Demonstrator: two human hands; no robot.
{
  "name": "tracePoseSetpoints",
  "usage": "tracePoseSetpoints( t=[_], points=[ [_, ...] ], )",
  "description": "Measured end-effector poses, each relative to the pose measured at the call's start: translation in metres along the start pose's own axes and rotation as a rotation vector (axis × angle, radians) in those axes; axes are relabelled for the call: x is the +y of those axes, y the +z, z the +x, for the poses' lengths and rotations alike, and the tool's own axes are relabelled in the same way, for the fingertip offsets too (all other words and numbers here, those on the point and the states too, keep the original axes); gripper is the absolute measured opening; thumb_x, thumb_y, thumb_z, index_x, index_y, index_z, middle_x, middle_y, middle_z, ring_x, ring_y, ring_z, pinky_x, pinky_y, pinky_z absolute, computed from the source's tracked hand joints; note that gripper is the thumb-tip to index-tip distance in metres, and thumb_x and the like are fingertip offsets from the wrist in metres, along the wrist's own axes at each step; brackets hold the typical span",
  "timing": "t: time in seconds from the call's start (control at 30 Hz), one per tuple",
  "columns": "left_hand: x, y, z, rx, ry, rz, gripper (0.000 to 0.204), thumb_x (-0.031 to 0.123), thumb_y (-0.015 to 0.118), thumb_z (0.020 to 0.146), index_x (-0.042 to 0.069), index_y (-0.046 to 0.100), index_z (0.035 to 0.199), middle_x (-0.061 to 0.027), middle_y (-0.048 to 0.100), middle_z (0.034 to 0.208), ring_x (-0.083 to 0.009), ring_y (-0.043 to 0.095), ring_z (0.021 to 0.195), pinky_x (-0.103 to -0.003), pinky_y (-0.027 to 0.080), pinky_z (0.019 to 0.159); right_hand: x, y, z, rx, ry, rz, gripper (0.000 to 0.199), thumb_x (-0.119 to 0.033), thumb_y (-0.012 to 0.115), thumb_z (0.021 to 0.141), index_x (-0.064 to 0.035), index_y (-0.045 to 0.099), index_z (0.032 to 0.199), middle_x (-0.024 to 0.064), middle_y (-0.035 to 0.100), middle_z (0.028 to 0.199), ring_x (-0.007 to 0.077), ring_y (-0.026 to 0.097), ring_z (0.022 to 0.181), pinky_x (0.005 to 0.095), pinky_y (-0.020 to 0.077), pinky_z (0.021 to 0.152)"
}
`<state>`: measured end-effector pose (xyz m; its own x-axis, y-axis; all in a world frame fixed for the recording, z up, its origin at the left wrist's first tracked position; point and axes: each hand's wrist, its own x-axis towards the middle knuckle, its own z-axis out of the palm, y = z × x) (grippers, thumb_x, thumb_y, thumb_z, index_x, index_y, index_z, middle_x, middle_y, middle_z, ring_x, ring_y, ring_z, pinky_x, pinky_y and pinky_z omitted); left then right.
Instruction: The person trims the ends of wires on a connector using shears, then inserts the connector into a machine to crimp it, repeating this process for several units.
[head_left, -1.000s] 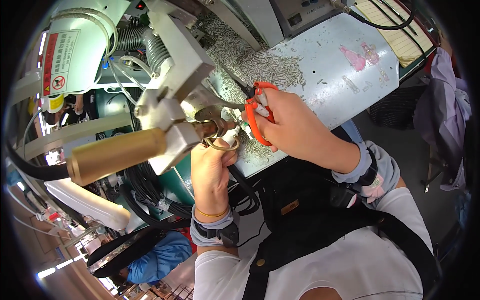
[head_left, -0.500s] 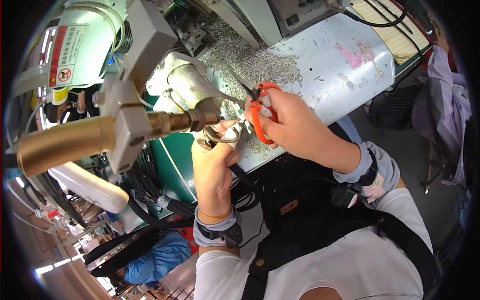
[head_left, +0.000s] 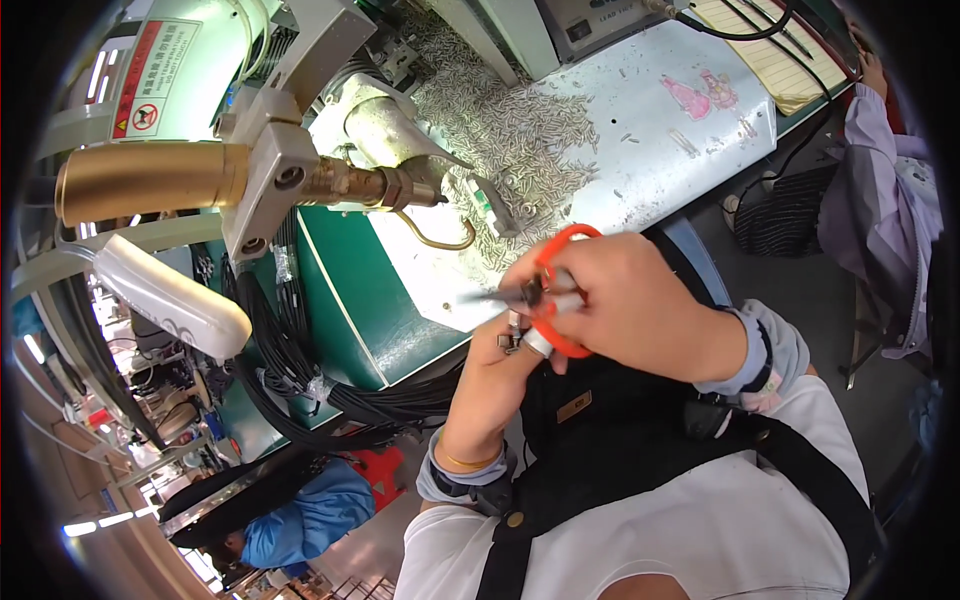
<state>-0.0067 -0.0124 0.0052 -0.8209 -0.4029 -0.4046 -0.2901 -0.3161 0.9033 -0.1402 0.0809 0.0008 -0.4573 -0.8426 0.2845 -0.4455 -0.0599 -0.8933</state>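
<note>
My right hand (head_left: 625, 305) grips orange-handled scissors (head_left: 548, 288), blades pointing left toward the table edge. My left hand (head_left: 503, 358) is just below, fingers pinched on a small silver metal part (head_left: 527, 340) held up against the scissors. Both hands hover in front of my chest, off the near edge of the white worktable (head_left: 640, 150). A heap of small metal pieces (head_left: 500, 120) lies on the table beyond them.
A machine with a brass cylinder (head_left: 150, 182) and a brass hook (head_left: 440, 238) overhangs the table at left. Black cable bundles (head_left: 300, 370) hang under a green panel (head_left: 350, 290). Another person's sleeve (head_left: 880, 200) is at right; someone in blue (head_left: 300, 510) sits lower left.
Both hands have pulled back from the machine's nozzle toward my body and to the right. The view has shifted, and the scissors now sit over the left hand's small part.
</note>
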Motion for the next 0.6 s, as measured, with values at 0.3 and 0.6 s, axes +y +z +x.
tracePoseSetpoints(
  t=[0.3, 0.6],
  points=[
    [0.008, -0.011, -0.006, -0.092, -0.071, -0.546, 0.024, 0.010, 0.045, 0.085, -0.002, 0.047, 0.106, -0.0101, 0.055, 0.071, -0.0103, 0.044, 0.049, -0.021, 0.036, 0.044, 0.023, 0.014, -0.005, 0.225, -0.521, -0.428, 0.026, -0.010, 0.065, 0.066, -0.0079, 0.060, 0.091, 0.0048, 0.064, 0.082, 0.0149, 0.061, 0.060, 0.0228, 0.0414, 0.045],
    [0.003, -0.006, -0.006, 0.289, 0.172, 0.198, 0.021, -0.007, 0.054, 0.075, -0.002, 0.052, 0.095, -0.0084, 0.059, 0.081, -0.0089, 0.055, 0.069, -0.018, 0.042, 0.060, 0.036, 0.009, -0.010, -0.062, -0.242, -0.087, 0.019, -0.009, 0.067, 0.068, -0.0078, 0.059, 0.085, 0.0048, 0.063, 0.079, 0.0158, 0.061, 0.066, 0.0235, 0.0428, 0.049]
  ],
)
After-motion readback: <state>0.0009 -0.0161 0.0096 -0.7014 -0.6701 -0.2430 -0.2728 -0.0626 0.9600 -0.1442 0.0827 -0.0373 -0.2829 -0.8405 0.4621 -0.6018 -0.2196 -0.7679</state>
